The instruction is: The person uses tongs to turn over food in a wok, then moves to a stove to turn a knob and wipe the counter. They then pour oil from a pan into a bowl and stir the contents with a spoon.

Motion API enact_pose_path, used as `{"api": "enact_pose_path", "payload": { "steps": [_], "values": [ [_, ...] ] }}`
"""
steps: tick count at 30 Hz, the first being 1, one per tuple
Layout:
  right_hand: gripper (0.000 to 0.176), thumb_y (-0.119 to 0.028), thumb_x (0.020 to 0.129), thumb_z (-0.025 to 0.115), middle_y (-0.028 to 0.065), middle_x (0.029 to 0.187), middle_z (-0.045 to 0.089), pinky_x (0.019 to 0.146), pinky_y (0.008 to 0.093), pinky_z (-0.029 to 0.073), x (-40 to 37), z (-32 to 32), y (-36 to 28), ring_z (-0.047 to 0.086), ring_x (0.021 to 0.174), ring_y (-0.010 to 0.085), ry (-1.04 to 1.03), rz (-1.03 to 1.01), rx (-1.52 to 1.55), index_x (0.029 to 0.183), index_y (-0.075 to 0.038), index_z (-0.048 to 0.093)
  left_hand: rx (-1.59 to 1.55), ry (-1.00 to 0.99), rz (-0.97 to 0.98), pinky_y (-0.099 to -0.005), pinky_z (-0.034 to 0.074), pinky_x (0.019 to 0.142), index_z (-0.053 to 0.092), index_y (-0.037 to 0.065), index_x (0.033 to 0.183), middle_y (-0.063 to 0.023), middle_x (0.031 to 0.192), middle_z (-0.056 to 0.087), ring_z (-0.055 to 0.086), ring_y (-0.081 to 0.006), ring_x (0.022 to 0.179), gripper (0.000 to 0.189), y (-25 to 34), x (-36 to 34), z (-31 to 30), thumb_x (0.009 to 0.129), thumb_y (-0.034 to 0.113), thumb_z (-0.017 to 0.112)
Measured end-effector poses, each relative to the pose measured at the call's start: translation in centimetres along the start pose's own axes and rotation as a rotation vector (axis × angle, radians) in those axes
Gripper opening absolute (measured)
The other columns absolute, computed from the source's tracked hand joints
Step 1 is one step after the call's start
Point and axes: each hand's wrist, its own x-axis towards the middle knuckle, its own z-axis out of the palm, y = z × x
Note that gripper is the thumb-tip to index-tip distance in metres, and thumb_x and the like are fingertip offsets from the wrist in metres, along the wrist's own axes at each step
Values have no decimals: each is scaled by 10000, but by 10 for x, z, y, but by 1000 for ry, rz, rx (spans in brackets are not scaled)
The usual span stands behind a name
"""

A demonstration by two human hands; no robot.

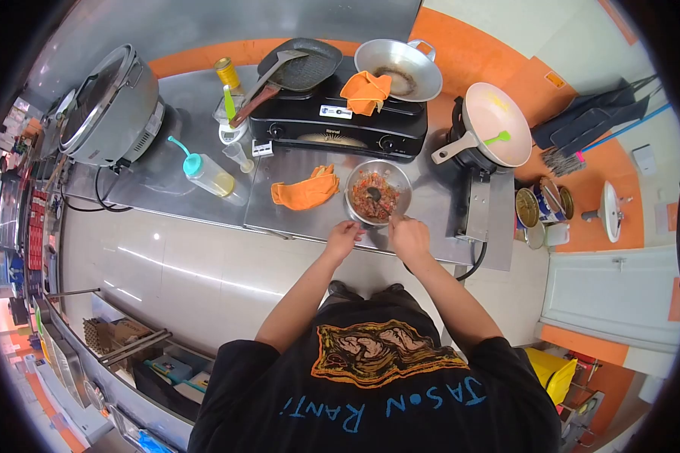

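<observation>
A round metal bowl (404, 189) with a chopped red and orange mixture (372, 187) stands near the counter's front edge. My right hand (409, 238) is closed round the handle of a spoon, whose dark bowl (374, 194) rests in the mixture; most of the handle is hidden. At the bowl's lower left rim is my left hand (345, 238), its fingers curled together; whether they pinch the rim or something small is too small to tell. An orange cloth (307, 189) lies left of the bowl.
Behind the bowl stands a black gas stove (332, 134) bearing a dark pan (306, 66), a metal wok (404, 66) and another orange cloth (366, 92). A pale pan (499, 124) is at the right. Leftward are a squeeze bottle (208, 175), a scale (232, 133) and a large cooker (117, 113).
</observation>
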Motion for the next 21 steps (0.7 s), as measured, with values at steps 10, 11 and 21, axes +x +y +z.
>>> {"api": "enact_pose_path", "payload": {
  "steps": [10, 11, 21],
  "values": [
    [182, -207, 893, 605, 203, 812, 703, 686, 504, 546, 20, 10, 32, 684, 748, 402, 11, 145, 58, 884, -71, 726, -145, 20, 35, -250, 469, 715, 664, 20, 1062, -64, 1028, 748, 608, -98, 819, 205, 1, 6, 21, 1007, 192, 566],
    [188, -211, 892, 605, 202, 818, 705, 691, 501, 548, 22, 10, 35, 685, 754, 402, 22, 161, 99, 908, -81, 740, -144, 45, 48, -250, 468, 709, 670, 21, 1048, -62, 1017, 750, 608, -97, 805, 203, -1, 7, 22, 1003, 194, 574],
    [204, -217, 900, 601, 188, 760, 689, 665, 510, 535, 33, 11, 50, 671, 704, 399, -86, -10, 50, 830, -56, 707, -149, 288, 118, -264, 492, 702, 680, -39, 980, -84, 894, 738, 617, -120, 746, 199, 9, 5, 33, 985, 147, 608]
  ]
}}
